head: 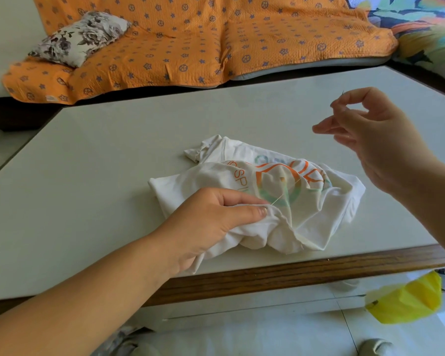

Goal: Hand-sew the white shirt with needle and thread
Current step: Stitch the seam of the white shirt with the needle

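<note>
Pinching a bunched fold of the white shirt (319, 209) between thumb and curled fingers, the left hand (206, 222) holds the garment down on the tabletop (88, 163), close to its near wooden edge. The shirt lies crumpled, its longer side running roughly left to right, printed logo facing up. The right hand (370, 140) hangs in the air well apart from it, up and to the right, thumb and forefinger closed on the needle (342, 93), of which only a dark tip shows above the fingers; the other 3 fingers spread loosely. A pale thread (280, 195) rises from the fold just beside the left thumb and slants up and right across the logo; beyond that it is too fine to trace. The stitching point therefore sits at the left hand, and the next stitch likely calls for the right hand to travel down and left along that slant.
</note>
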A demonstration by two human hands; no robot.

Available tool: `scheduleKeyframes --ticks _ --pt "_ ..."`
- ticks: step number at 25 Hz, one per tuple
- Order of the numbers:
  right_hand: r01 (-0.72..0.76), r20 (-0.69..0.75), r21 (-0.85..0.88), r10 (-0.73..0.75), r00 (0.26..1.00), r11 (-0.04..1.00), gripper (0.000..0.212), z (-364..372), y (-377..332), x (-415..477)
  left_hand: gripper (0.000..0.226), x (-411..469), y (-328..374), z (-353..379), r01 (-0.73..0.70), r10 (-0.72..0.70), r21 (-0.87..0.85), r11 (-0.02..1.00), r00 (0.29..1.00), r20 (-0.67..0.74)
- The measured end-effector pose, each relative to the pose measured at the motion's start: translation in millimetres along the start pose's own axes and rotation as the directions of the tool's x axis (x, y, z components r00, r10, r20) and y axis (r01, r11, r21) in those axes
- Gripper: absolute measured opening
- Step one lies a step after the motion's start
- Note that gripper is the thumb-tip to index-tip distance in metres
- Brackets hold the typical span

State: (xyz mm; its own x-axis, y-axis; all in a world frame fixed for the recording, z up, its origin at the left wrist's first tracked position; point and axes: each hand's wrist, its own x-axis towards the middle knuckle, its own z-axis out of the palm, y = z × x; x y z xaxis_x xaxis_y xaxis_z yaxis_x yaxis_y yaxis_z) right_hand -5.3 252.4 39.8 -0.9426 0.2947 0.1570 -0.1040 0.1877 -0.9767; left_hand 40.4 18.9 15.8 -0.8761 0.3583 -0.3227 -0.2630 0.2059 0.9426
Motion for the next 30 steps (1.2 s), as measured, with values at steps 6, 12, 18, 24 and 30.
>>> scheduleKeyframes --ticks 6,12,18,24,30 --pt "0.073 -0.034 -0.188 -0.08 0.996 0.98 0.01 -3.7 7.7 3.1 0.011 -0.9 2.6 -0.6 0.027 -0.027 0.008 1.0 0.999 0.018" --pt "-0.001 0.306 -0.339 0.111 0.946 0.941 0.013 17.8 -12.9 -44.7 0.013 -0.2 0.7 -4.2 0.026 -0.026 0.019 0.999 1.0 0.011" --pt "-0.138 0.489 -0.319 0.287 0.824 0.938 0.009 23.4 -17.7 -84.4 0.009 -5.9 5.1 -6.7 -0.06 0.062 0.133 0.989 0.998 -0.01" --pt "-0.11 0.526 -0.341 0.286 0.801 0.934 0.015 20.8 -14.8 -83.1 0.007 -8.1 4.5 -8.7 -0.105 0.125 0.223 0.969 0.989 -0.074" --pt "-0.098 0.547 -0.34 0.281 0.788 0.935 0.016 18.7 -16.1 -81.1 0.007 -7.4 5.1 -7.9 -0.111 0.137 0.251 0.962 0.986 -0.091"
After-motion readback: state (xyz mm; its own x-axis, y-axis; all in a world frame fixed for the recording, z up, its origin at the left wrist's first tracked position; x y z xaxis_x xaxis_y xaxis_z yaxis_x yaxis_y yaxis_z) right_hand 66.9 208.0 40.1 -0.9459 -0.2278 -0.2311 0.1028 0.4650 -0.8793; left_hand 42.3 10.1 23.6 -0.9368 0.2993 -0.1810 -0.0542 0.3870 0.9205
